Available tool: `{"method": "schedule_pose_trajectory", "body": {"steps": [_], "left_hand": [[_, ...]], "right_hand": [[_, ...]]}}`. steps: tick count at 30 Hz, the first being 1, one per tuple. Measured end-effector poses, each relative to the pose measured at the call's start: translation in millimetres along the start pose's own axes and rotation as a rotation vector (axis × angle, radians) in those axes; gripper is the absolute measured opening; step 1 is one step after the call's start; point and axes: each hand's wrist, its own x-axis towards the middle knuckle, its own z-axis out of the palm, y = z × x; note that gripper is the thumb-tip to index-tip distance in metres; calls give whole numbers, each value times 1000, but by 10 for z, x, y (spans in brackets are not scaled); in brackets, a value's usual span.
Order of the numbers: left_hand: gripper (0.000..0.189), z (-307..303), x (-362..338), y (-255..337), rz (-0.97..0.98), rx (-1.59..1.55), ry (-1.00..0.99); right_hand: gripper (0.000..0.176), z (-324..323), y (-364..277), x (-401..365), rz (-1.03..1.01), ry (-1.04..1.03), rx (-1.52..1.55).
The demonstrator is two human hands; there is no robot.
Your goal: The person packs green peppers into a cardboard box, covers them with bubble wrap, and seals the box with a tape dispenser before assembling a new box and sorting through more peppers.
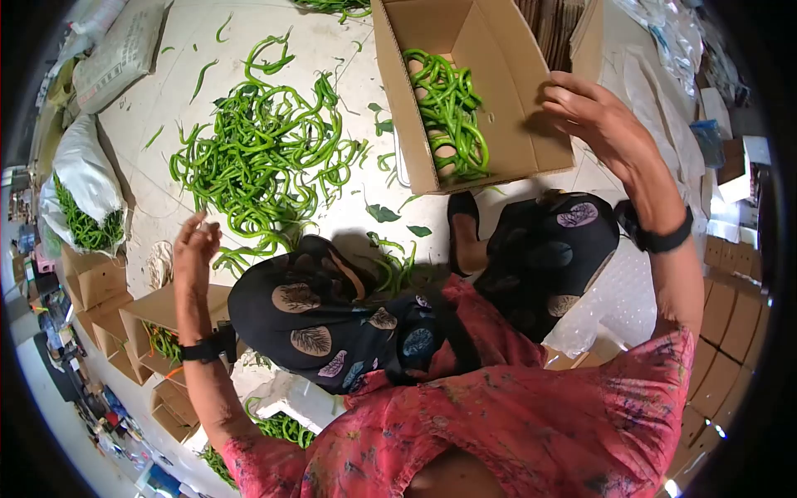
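A large heap of long green chili peppers [266, 149] lies on the pale floor in front of me. My left hand [198, 242] is raised beside the heap's lower left edge, fingers loosely curled and a little apart, with nothing visible in it. To the right stands an open cardboard box [510, 108] with more green peppers [448, 108] along its left side. My right hand [594, 112] is at the box's right wall, its fingers outstretched and overlapping the rim in this view; they appear to hold nothing.
A white sack of green peppers [87, 191] and a full printed sack [116, 58] lie at the left. Cardboard boxes [133, 324] stand near my left arm. Flattened cardboard [552, 29] leans behind the open box. Loose leaves [382, 213] are scattered before my feet.
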Motion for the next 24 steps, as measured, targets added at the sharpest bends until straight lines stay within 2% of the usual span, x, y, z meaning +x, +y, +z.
{"method": "schedule_pose_trajectory", "body": {"steps": [3,5,6,7,8,9,11,12,14,15,16,18,19,20,21,23,24], "left_hand": [[39,-215,94,-788,-215,101,119],[37,-278,165,-1328,-300,73,112],[38,-258,197,-1568,-278,123,103],[38,-197,222,-1754,-257,174,86],[37,-98,240,-1869,-239,172,68],[36,20,261,-1944,-220,167,47],[34,229,329,-2025,-69,376,41],[34,281,368,-2063,-80,371,69],[33,293,521,-2100,243,873,168],[49,249,602,-2105,319,936,241],[55,221,668,-1991,336,1013,278],[69,87,832,-1784,363,1149,341],[76,16,946,-1724,377,1205,368],[85,-64,1070,-1669,396,1328,352],[85,-147,1188,-1651,386,1327,355],[92,-288,1407,-1635,530,1625,300],[97,-326,1499,-1622,572,1638,254]], "right_hand": [[56,288,-199,-423,-88,-56,157],[55,643,-205,-685,-44,-124,223],[53,780,-123,-739,14,-229,283],[51,953,-66,-777,169,-277,395],[44,1113,100,-809,101,-415,308],[40,1281,232,-792,195,-492,286],[33,1627,478,-676,313,-605,253],[29,1790,607,-602,340,-644,247],[29,2040,914,-415,388,-673,265],[29,2135,1021,-319,436,-670,288],[29,2206,1093,-234,438,-690,280],[28,2300,1233,-86,526,-555,242],[28,2317,1341,-19,530,-564,236],[28,2314,1461,41,547,-539,221],[28,2330,1541,76,565,-513,205],[27,2391,1620,93,597,-507,229],[26,2414,1646,109,622,-495,258]]}}
